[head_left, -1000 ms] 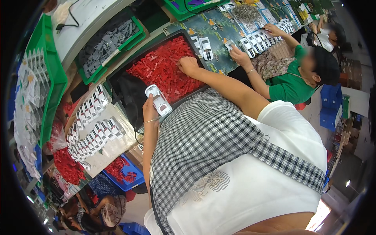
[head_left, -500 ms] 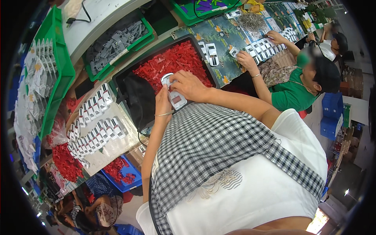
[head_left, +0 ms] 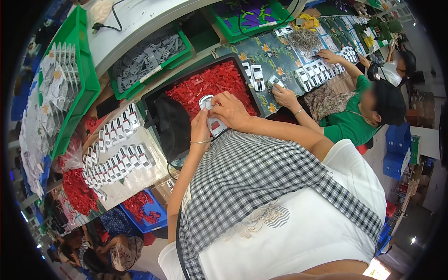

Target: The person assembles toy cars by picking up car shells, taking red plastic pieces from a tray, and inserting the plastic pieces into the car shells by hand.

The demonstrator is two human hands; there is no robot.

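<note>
My left hand and my right hand hold a white toy car body between them, over the near edge of a black tray full of red plastic parts. A red piece shows inside the car body's near end. My left fingers grip its left side, partly hidden. From the right, my right fingers are bent over its middle and press there. A black cloth or bag hangs over the tray's left side, next to my left hand.
Rows of white toy cars stand on a board at left. Green bins hold grey parts and purple and green parts. A blue bin has red parts. At right, a co-worker's hand holds a white car.
The whole view has shifted, so the bench sits lower in the picture. Both my hands stay on the car body, fingers slightly shifted. The co-worker's nearer hand has moved nearer with its car.
</note>
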